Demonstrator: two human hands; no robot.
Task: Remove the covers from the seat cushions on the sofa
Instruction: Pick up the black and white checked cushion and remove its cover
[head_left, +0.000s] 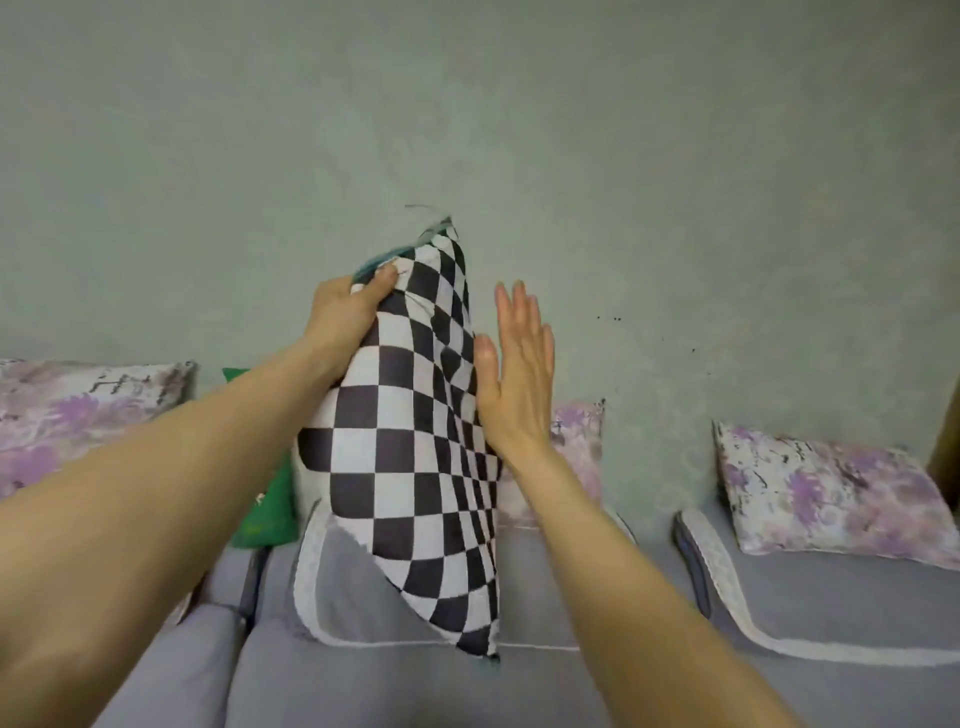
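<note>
A cushion in a black-and-white checkered cover (415, 457) stands on end on the grey sofa (395, 686), its lower corner resting on the seat. My left hand (348, 317) grips its upper left edge, where teal fabric (387, 257) shows at the top opening. Flat and with fingers apart, my right hand (517, 374) lies against the cushion's right side, holding nothing.
Purple-and-white patterned cushions lean on the grey-green wall at the left (88, 410), behind my right wrist (576, 441) and at the right (826, 493). A green cushion (267, 504) sits behind my left arm. White-trimmed grey seat pads (810, 608) cover the sofa seats.
</note>
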